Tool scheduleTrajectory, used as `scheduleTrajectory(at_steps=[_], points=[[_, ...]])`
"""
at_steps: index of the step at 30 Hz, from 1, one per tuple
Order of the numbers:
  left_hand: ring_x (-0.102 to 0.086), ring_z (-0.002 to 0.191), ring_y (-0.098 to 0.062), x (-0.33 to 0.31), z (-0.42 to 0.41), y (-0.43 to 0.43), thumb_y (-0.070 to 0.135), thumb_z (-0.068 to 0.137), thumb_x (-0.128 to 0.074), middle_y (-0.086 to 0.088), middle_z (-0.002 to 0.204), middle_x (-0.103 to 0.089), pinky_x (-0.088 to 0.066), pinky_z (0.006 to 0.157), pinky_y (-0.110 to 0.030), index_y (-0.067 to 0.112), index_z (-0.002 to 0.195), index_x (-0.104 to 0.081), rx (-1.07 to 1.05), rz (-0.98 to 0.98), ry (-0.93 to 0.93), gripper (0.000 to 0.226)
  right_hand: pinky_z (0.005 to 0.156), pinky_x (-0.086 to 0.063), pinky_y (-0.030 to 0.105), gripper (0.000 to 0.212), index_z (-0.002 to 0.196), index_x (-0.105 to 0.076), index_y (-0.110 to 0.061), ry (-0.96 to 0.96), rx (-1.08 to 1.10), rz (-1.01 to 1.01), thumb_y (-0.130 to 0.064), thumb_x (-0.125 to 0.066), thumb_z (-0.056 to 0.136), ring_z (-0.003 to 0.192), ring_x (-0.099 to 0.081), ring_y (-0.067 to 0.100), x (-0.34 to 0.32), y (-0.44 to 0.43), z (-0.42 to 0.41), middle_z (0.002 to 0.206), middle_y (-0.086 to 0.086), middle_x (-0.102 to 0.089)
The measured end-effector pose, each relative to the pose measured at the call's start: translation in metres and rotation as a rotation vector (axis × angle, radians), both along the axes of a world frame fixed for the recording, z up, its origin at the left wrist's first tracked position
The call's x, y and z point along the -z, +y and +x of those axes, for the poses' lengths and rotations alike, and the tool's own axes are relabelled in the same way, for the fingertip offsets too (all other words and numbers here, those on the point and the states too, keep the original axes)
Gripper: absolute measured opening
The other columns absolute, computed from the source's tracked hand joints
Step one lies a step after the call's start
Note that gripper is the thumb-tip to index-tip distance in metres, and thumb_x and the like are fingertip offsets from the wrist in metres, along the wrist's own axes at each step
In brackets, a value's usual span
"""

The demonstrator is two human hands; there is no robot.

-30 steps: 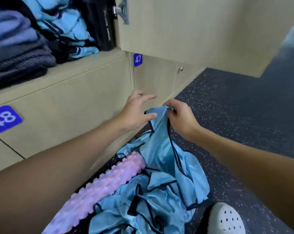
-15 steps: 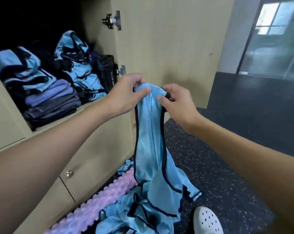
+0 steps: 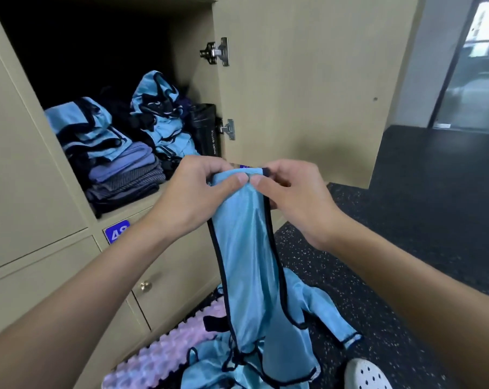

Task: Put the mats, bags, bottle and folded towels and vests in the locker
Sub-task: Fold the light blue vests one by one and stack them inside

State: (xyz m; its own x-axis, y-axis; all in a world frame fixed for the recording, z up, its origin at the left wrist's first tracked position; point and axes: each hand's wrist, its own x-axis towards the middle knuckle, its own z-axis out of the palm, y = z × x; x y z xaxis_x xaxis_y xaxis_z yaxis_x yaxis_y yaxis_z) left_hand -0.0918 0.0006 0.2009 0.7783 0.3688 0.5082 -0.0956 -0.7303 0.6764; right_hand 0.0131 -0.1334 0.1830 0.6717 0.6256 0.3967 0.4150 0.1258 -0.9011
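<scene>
A light blue vest with black trim (image 3: 248, 262) hangs in front of me. My left hand (image 3: 198, 197) and my right hand (image 3: 291, 197) pinch its top edge side by side, thumbs nearly touching. Its lower part trails into a heap of blue vests (image 3: 223, 366) on the floor. The open locker (image 3: 77, 197) holds folded towels (image 3: 125, 175) with folded blue vests (image 3: 83, 127) on top, another bundle of vests (image 3: 162, 119) behind, and a black bottle (image 3: 206, 130) at its right side.
The locker door (image 3: 307, 94) stands open to the right. A pink knobbly foam roller (image 3: 164, 357) lies on the dark speckled floor (image 3: 378, 248) by the lower lockers. A white perforated shoe (image 3: 364, 374) is at the bottom right. A glass door (image 3: 473, 66) is far right.
Both hands have lifted the vest up from the floor heap to locker height. My left hand has come to pinch the top edge beside my right. The view tilted upward.
</scene>
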Motion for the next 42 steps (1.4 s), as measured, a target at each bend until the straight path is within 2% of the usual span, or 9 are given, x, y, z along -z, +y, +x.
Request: scheduleTrajectory(at_steps=[6,14,18,21,28,31,34,39,42], points=[[-0.055,0.062,0.001,0.008,-0.014,0.006,0.022,0.096,-0.065,0.011,0.069,-0.067,-0.042,0.059,-0.014,0.023,0.077,-0.07,-0.069,-0.059,-0.066,0.019,0.086,-0.05,0.058,0.012,0.102,-0.067,-0.006,-0.005,-0.18,-0.17,-0.011,-0.066,0.092,0.077,-0.055,0.022,0.02,0.011,-0.007,0.089,0.027,-0.064],[-0.064,0.086,-0.003,0.012,-0.027,0.003,0.031,0.09,-0.071,0.009,0.093,-0.071,-0.049,0.077,-0.018,0.02,0.098,-0.073,-0.141,-0.03,-0.021,0.014,0.064,-0.046,0.051,0.028,0.084,-0.061,0.005,-0.054,-0.167,-0.145,-0.022,-0.065,0.092,0.067,-0.046,0.019,0.025,0.016,-0.018,0.074,0.027,-0.057],[-0.063,0.076,-0.024,0.01,-0.03,0.001,0.022,0.092,-0.07,-0.01,0.079,-0.07,-0.048,0.067,-0.03,0.012,0.08,-0.072,-0.137,-0.027,-0.064,0.015,0.061,-0.035,0.032,0.02,0.082,-0.063,0.001,-0.066,-0.2,-0.144,-0.016,-0.064,0.093,0.063,-0.042,0.017,0.025,0.015,-0.023,0.068,0.018,-0.051],[-0.058,0.071,-0.009,0.01,-0.032,0.005,0.02,0.096,-0.064,0.001,0.079,-0.067,-0.043,0.066,-0.018,0.015,0.082,-0.067,-0.229,0.002,-0.132,0.015,0.066,-0.043,0.029,0.008,0.094,-0.066,-0.005,-0.086,-0.197,-0.172,-0.013,-0.068,0.091,0.067,-0.05,0.015,0.028,0.014,-0.023,0.074,0.018,-0.06],[-0.049,0.062,-0.016,-0.001,-0.042,0.025,0.018,0.101,-0.056,-0.02,0.084,-0.063,-0.036,0.053,-0.026,0.02,0.083,-0.055,-0.393,-0.155,-0.244,0.018,0.084,-0.053,0.041,0.008,0.09,-0.068,-0.012,-0.208,-0.137,-0.353,-0.017,-0.063,0.094,0.084,-0.067,0.027,0.037,0.009,-0.013,0.091,0.01,-0.072],[-0.065,0.077,-0.016,-0.002,-0.043,0.023,0.038,0.093,-0.065,-0.002,0.09,-0.07,-0.048,0.064,-0.021,0.025,0.09,-0.063,-0.335,-0.16,-0.163,0.014,0.083,-0.054,0.045,0.01,0.09,-0.068,-0.016,-0.239,-0.143,-0.339,-0.02,-0.061,0.096,0.086,-0.065,0.031,0.037,0.009,-0.013,0.089,0.009,-0.071],[-0.063,0.095,0.008,-0.001,-0.045,0.014,0.069,0.073,-0.068,0.018,0.1,-0.07,-0.047,0.083,-0.011,0.03,0.102,-0.071,-0.162,0.006,0.13,0.049,0.072,-0.051,0.031,0.01,0.089,-0.068,-0.015,-0.252,-0.144,-0.285,-0.014,-0.061,0.095,0.076,-0.062,0.024,0.036,0.009,-0.016,0.086,0.011,-0.068],[-0.065,0.069,-0.012,0.005,-0.047,0.009,0.033,0.08,-0.078,0.005,0.078,-0.074,-0.054,0.07,-0.029,0.027,0.08,-0.079,-0.025,0.119,0.352,0.007,0.07,-0.051,0.033,0.012,0.084,-0.069,-0.013,-0.234,-0.145,-0.244,-0.01,-0.062,0.094,0.073,-0.06,0.026,0.032,0.009,-0.015,0.084,0.015,-0.068],[-0.041,0.047,-0.016,0.002,-0.051,0.008,0.029,0.088,-0.071,-0.017,0.076,-0.069,-0.036,0.045,-0.026,0.021,0.081,-0.078,0.036,0.113,0.401,0.013,0.073,-0.051,0.037,0.011,0.084,-0.069,-0.012,-0.238,-0.16,-0.264,-0.01,-0.062,0.094,0.08,-0.063,0.029,0.033,0.007,-0.013,0.084,0.013,-0.069]])
